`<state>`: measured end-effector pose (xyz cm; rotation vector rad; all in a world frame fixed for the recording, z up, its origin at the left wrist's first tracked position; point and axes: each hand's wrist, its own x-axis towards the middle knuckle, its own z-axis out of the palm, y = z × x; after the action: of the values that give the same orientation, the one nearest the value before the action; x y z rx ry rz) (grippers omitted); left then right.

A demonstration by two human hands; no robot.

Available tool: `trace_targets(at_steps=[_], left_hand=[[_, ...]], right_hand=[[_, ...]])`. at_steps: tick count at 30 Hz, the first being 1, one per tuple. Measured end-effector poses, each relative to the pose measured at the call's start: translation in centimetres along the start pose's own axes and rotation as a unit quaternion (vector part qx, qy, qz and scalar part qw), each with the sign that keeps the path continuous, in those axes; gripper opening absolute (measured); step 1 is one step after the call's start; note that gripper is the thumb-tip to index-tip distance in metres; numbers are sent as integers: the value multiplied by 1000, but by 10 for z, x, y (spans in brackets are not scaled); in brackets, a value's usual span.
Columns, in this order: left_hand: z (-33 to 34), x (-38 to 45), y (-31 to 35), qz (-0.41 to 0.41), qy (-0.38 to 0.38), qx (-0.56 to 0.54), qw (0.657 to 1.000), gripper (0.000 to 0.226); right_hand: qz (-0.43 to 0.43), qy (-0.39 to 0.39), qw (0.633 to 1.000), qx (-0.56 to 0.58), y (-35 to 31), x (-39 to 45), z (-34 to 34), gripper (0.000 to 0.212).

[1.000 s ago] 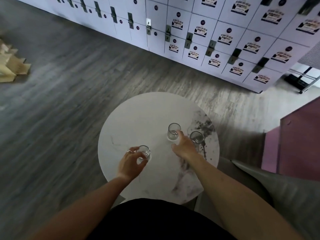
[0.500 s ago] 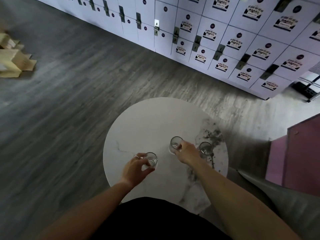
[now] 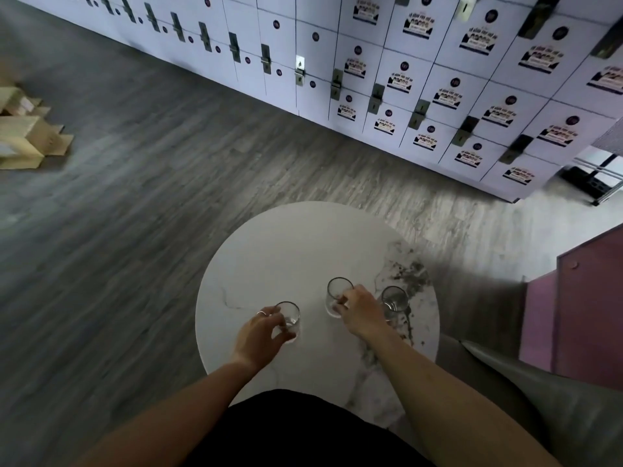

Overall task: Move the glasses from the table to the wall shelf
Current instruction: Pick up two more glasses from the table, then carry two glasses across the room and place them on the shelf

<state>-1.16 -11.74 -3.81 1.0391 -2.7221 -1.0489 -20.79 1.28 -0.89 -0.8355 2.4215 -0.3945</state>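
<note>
Three clear glasses on round white bench (image 3: 269, 251), left hand (image 3: 261, 335) gripping left glass (image 3: 289, 316), right hand (image 3: 359, 311) pinching middle glass (image 3: 337, 294), right glass (image 3: 393, 298) untouched, contents unclear.

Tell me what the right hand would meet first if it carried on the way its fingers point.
The middle glass: the right hand already has its fingers curled round it. Past that lies only bare table.

three clear glasses (image 3: 338, 296) upright, round table (image 3: 286, 251)

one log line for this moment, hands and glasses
left hand: grips left glass | right hand: grips middle glass | right glass: free | all on table
</note>
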Motion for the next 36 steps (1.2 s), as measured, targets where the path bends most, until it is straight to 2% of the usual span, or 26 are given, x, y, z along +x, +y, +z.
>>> trace_targets(at_steps=[6, 12, 18, 21, 24, 28, 36], left_hand=[[-67, 53, 35, 43, 35, 34, 998, 24], [-196, 112, 111, 128, 178, 13, 976, 24], [-309, 112, 182, 143, 249, 24, 958, 20], [-345, 96, 201, 141, 287, 24, 947, 21], [-362, 79, 206, 118, 304, 26, 945, 22], [-376, 44, 193, 78, 327, 42, 941, 21], [-412, -44, 130, -26, 373, 72, 925, 26]], right_hand=[[-50, 20, 997, 46, -25, 12, -45, 24], [-162, 113, 978, 64, -91, 25, -162, 20], [-261, 212, 938, 80, -164, 5, -269, 22], [-297, 243, 920, 79, -191, -6, -300, 23], [-325, 253, 906, 91, -210, -14, -308, 22], [-361, 224, 901, 92, -236, -32, -297, 21], [-447, 172, 873, 94, -313, -68, -247, 21]])
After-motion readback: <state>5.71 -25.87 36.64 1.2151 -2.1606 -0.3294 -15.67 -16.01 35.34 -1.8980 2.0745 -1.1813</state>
